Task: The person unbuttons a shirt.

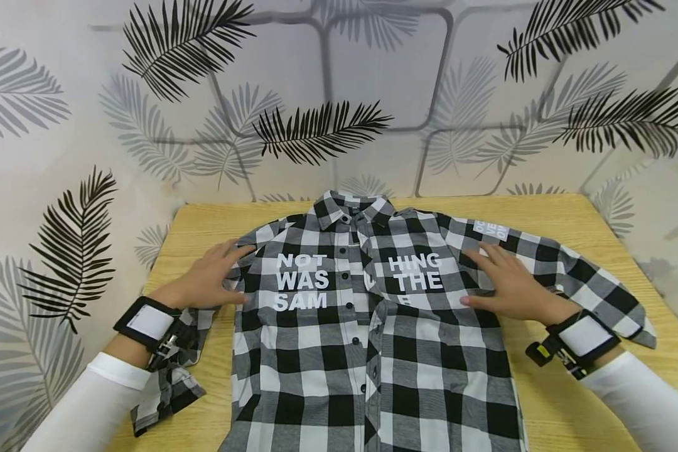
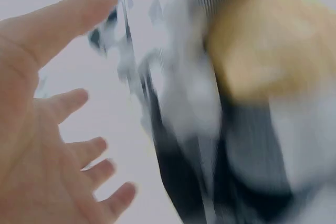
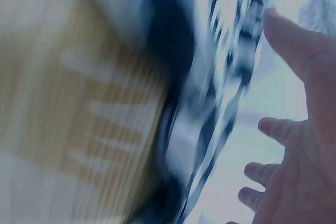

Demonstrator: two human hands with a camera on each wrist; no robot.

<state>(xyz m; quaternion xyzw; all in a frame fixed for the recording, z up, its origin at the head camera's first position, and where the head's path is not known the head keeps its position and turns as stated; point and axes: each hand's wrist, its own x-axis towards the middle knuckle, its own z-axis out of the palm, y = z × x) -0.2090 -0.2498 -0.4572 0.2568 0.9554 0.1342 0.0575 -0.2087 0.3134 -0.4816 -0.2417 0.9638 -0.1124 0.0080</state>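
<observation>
A black, white and grey checked button-up shirt [image 1: 311,351] lies front up, its collar at the far side and white lettering on both chest panels. My left hand [image 1: 211,276], fingers spread, hovers at the shirt's left edge near the armpit. Over the opposite side of the chest, my right hand [image 1: 503,282] is held with fingers apart. Both wrist views show the left hand [image 2: 58,114] and the right hand [image 3: 299,108] holding nothing, with the shirt blurred beside them. One sleeve [image 1: 576,276] stretches out to the right; the other [image 1: 172,389] bends down beneath my left forearm.
The shirt lies on a light wooden table [image 1: 548,389]. Behind the table's far edge rises a pale wall [image 1: 373,69] with a leaf pattern. A dark wrist-worn device [image 1: 149,323] sits on my left wrist, and another [image 1: 584,339] on my right.
</observation>
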